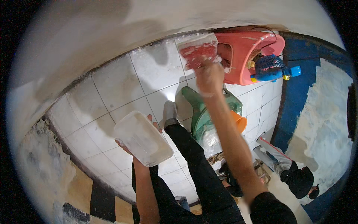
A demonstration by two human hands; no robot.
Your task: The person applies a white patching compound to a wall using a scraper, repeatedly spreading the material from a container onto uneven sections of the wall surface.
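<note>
My left hand (128, 147) is under a white rectangular plastic tub (143, 138), its fingers gripping the sides. Pale residue lines the inside of the tub. My right hand (209, 78), a little blurred, is closed round a wide, flat putty knife (197, 51) with a red face smeared white. The blade is held up in front of the wall (164, 18), near a pink plastic chair; I cannot tell whether its edge touches the wall.
The pink chair (242, 71) carries a blue fan (270, 65) with a cable. Beneath my right forearm stand a green plastic chair (197, 115), an orange container (240, 121) and a clear plastic bag (212, 140). White tiles (108, 89) cover the floor. Another person (298, 179) is at the lower right.
</note>
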